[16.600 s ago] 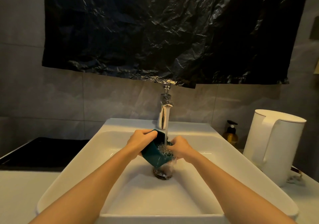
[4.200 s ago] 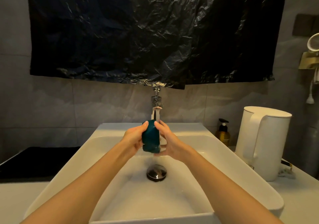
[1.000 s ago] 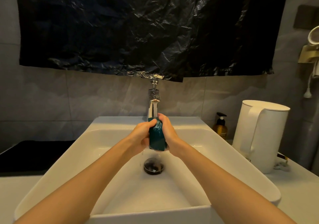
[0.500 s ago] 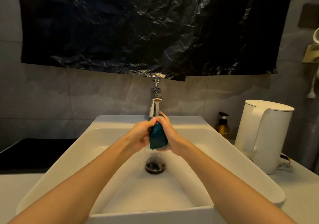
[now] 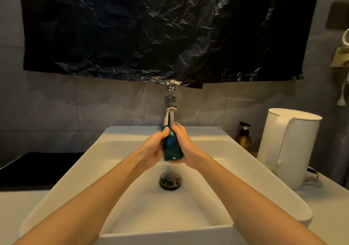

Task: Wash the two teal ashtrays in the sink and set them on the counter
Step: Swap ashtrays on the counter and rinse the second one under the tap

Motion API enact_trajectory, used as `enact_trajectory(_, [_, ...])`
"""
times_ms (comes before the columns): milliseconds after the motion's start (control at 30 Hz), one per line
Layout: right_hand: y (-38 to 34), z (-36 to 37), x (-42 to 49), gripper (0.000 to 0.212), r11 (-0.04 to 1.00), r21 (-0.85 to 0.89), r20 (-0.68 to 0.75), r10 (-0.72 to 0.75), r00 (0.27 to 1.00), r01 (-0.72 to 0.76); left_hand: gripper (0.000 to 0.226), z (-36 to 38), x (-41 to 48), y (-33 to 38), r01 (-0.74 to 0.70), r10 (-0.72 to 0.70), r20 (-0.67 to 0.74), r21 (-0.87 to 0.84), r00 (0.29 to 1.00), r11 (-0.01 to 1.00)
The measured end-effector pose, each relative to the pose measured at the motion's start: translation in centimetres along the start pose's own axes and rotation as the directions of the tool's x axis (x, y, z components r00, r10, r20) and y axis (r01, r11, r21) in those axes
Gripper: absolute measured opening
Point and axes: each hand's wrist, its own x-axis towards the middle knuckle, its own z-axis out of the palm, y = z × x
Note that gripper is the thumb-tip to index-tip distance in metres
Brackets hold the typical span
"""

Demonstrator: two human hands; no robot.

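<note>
A teal ashtray (image 5: 172, 148) is held on edge between both hands over the white sink (image 5: 98, 171), directly under the chrome faucet (image 5: 169, 112). My left hand (image 5: 152, 150) grips its left side, thumb up at the top rim. My right hand (image 5: 186, 149) grips its right side, fingers curled over the top. Water runs from the spout onto the ashtray and falls toward the dark drain (image 5: 170, 181). A second teal ashtray is not in sight.
A white electric kettle (image 5: 289, 150) stands on the counter right of the sink, with an amber pump bottle (image 5: 244, 138) behind it. A black cooktop (image 5: 35, 169) lies to the left. Black plastic sheeting (image 5: 162, 29) covers the wall above the faucet.
Both hands have kept the ashtray under the spout, turning it slightly; the view has shifted a little. Much earlier the ashtray was held lower, near the drain.
</note>
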Motion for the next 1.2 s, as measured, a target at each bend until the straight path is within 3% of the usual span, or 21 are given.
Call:
enact_trajectory(133, [0.1, -0.2, -0.1, 0.051, 0.99, 0.065, 0.003, 0.125, 0.992, -0.125, 0.03, 0.7, -0.1, -0.3, 0.011, -0.01, -0.003, 0.084, 1.0, 0.996])
enact_trajectory(200, [0.0, -0.4, -0.3, 0.045, 0.997, 0.029, 0.013, 0.065, 0.998, -0.066, 0.031, 0.6, 0.0, 0.0, 0.015, -0.012, -0.031, 0.087, 0.999, 0.996])
enact_trajectory(367, [0.2, 0.0, -0.8, 0.024, 0.943, -0.155, 0.08, -0.286, 0.955, 0.296, 0.033, -0.2, 0.3, 1.2, 0.073, -0.081, -0.105, -0.08, 0.991, 0.994])
enact_trajectory(467, [0.0, 0.3, -0.9, 0.025, 0.951, -0.102, 0.106, -0.282, 0.954, 0.292, 0.025, -0.4, 0.1, 1.7, 0.054, -0.06, -0.088, -0.066, 0.994, 0.996])
enact_trajectory(633, [0.1, -0.4, -0.5, 0.038, 0.987, -0.06, 0.014, -0.151, 0.988, 0.151, 0.032, -0.3, 0.1, 1.4, 0.086, -0.092, -0.049, -0.118, 0.995, 0.989])
enact_trajectory(733, [0.1, -0.7, -0.4, 0.036, 0.965, -0.074, -0.011, -0.251, 0.968, 0.25, 0.032, -0.3, 0.2, 1.2, 0.077, -0.077, 0.006, -0.134, 0.997, 0.988])
enact_trajectory(833, [0.8, -0.7, 0.0, 0.038, 0.882, -0.213, 0.013, -0.428, 0.903, 0.421, 0.029, -0.3, 0.3, 1.0, 0.085, -0.087, -0.012, -0.134, 0.996, 0.987])
enact_trajectory(900, [1.3, -0.7, 0.2, 0.039, 0.849, -0.253, 0.033, -0.471, 0.881, 0.463, 0.03, -0.1, 0.4, 1.0, 0.091, -0.098, -0.037, -0.146, 0.995, 0.985])
enact_trajectory(1033, [0.4, -1.2, -0.1, 0.037, 0.939, -0.078, -0.01, -0.336, 0.942, 0.334, 0.027, 0.2, 0.5, 1.1, 0.047, -0.048, -0.011, -0.068, 0.999, 0.997])
enact_trajectory(1133, [0.2, -1.5, 0.0, 0.037, 0.976, -0.043, 0.023, -0.212, 0.977, 0.213, 0.019, 0.2, 0.3, 1.1, 0.032, -0.032, 0.011, -0.017, 0.999, 0.999])
enact_trajectory(1200, [0.0, -1.5, -0.2, 0.035, 0.996, -0.004, 0.03, -0.09, 0.996, 0.09, 0.026, -0.1, 0.2, 0.7, 0.016, -0.02, 0.048, 0.081, 0.999, 0.997])
